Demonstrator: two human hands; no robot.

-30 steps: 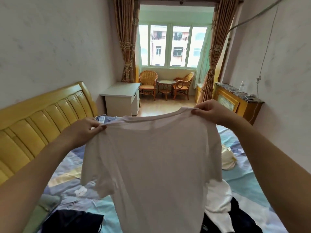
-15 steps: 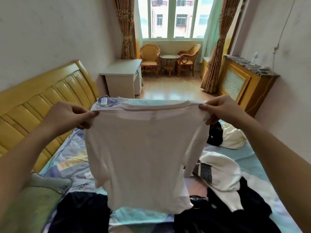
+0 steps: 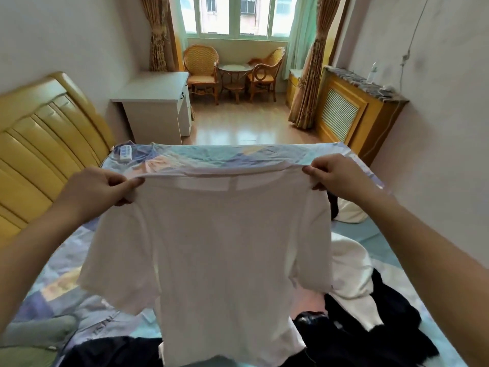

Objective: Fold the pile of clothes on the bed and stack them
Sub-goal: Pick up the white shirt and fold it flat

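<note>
White T-shirt [image 3: 225, 250] hangs spread above the bed [image 3: 211, 154], left hand [image 3: 98, 192] and right hand [image 3: 336, 176] each pinching a shoulder.

White T-shirt [image 3: 225, 247] between hands [image 3: 98, 189]

Soft daylight from the window [image 3: 239, 15] fills the room; wide-angle edges bow, detail slightly smeared.

Two wicker chairs [image 3: 202, 70], one round table [image 3: 234, 71], one white T-shirt [image 3: 219, 250], two hands [image 3: 98, 189].
</note>
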